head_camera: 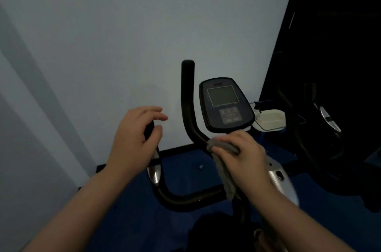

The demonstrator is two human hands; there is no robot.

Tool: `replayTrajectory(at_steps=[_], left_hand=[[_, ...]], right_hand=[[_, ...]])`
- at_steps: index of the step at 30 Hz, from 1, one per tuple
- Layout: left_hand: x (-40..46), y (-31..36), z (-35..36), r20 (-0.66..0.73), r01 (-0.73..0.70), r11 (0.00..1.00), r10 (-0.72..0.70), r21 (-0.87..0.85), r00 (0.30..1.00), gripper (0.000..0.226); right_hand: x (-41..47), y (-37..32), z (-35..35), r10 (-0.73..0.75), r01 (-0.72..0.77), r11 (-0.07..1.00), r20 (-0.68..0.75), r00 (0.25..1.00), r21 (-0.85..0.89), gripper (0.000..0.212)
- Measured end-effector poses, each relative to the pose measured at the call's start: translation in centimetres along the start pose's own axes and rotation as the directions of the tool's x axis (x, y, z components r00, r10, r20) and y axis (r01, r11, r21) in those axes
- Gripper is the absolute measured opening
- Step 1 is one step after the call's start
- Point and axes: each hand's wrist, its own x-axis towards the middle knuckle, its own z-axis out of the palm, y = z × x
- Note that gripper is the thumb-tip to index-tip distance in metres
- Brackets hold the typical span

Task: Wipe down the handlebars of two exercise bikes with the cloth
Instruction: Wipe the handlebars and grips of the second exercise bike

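Note:
An exercise bike stands in front of me with black handlebars (187,95) curving up on both sides of its console (225,104). My right hand (245,153) presses a grey cloth (223,169) around the right bar just below the console; the cloth's tail hangs down. My left hand (135,137) is at the top of the left bar (177,200), fingers loosely curled around its end without a firm grip. A second bike (321,119) stands in shadow at the right.
A pale wall (123,35) rises close behind the bike. Blue floor (185,169) lies below. A white tray-like object (270,119) sits between the two bikes. The right side of the room is very dark.

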Motion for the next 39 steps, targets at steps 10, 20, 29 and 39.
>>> replayTrajectory(at_steps=[10,20,29,39], left_hand=[[3.0,-4.3,1.4,0.13,-0.024,1.0,0.024,-0.002,0.991,0.026],[2.8,-4.9,2.2,0.051,0.016,0.987,-0.008,-0.16,0.999,0.027],[2.5,-5.0,2.5,0.025,0.037,0.979,-0.032,-0.201,0.999,0.021],[2.6,-4.9,2.6,0.041,0.058,0.978,-0.051,-0.201,0.998,0.022]], right_hand=[[2.2,-1.2,1.3,0.005,-0.004,1.0,0.008,1.0,-0.027,0.023],[2.7,-2.4,3.0,-0.017,0.016,0.982,-0.003,1.0,-0.189,0.028],[5.9,-3.9,5.8,-0.02,0.002,0.988,-0.114,0.993,-0.151,0.019],[8.5,-4.1,7.4,-0.019,-0.006,0.993,-0.213,0.977,-0.115,0.016]])
